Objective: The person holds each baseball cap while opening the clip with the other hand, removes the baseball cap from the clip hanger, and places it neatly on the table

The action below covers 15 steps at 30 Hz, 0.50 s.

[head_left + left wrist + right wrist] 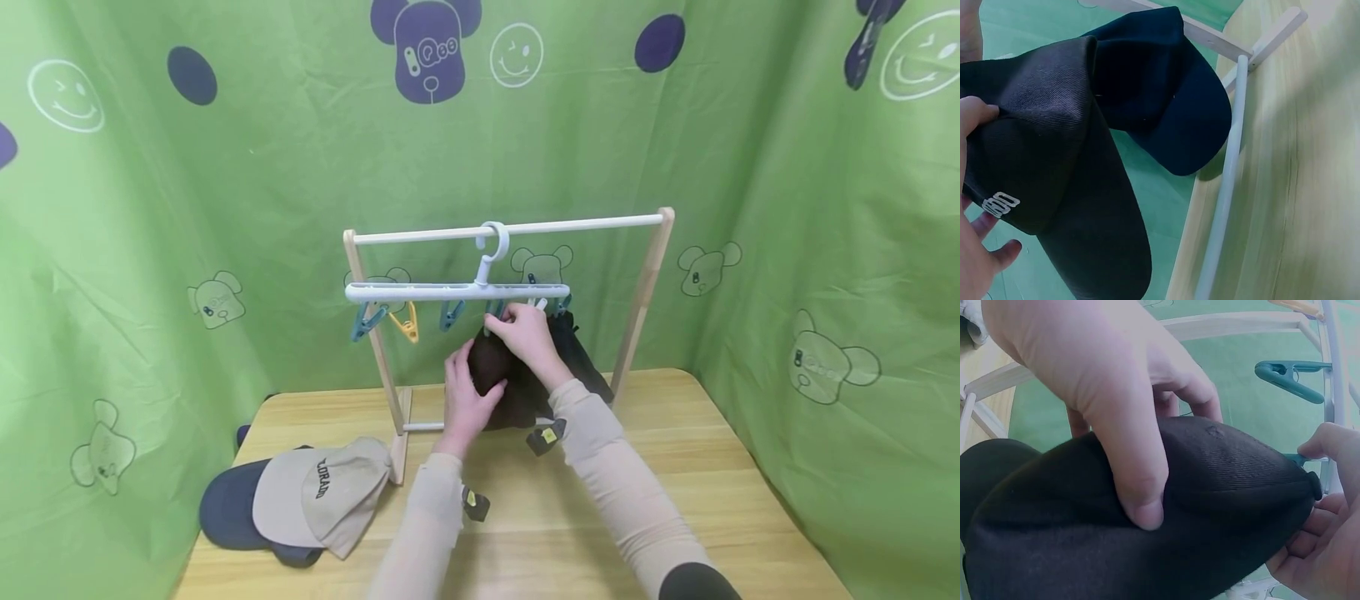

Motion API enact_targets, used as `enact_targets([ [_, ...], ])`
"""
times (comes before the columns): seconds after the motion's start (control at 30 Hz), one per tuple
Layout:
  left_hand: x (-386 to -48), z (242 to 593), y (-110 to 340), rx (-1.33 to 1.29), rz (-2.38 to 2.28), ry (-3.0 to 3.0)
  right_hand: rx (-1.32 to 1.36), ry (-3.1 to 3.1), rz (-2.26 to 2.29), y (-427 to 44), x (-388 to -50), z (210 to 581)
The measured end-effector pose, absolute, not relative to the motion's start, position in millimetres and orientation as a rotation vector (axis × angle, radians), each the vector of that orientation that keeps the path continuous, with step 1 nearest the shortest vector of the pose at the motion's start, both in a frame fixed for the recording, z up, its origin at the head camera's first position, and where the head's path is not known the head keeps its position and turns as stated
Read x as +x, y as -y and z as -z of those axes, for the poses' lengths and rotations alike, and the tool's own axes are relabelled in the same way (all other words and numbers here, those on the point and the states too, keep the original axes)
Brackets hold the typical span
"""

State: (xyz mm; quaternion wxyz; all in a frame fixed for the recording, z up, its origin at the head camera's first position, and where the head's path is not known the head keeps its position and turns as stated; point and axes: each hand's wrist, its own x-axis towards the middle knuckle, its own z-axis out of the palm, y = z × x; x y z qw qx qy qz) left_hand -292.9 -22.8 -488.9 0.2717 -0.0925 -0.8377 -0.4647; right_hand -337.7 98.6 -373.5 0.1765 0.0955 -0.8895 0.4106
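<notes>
A dark baseball cap [491, 367] with a white emblem, seen in the left wrist view, is held below the pale blue clip hanger [420, 292]. My left hand [467, 404] grips its crown, thumb on one side and fingers on the other. At the cap's top end my right hand [528, 337] pinches a teal clip [1296, 459], its fingers curled close to the fabric. Whether the clip's jaws bite the cap is hidden. Behind it, a dark navy cap [1166, 94] hangs at the hanger's right end.
The hanger hooks over the white top bar [585, 226] of a wooden rack [647, 300]. Teal clips and a yellow clip [406, 323] hang at its left part. A beige-and-navy cap [288, 500] lies at the table's left, beside the rack's foot. Green curtain surrounds the table.
</notes>
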Motion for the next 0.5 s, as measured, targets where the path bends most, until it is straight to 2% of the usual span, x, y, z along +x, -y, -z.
enact_targets([
  [0.5,-288.0,487.6,25.3,-0.233,1.183,2.232,0.267,2.533,-1.177,-96.9,-339.7,378.0],
])
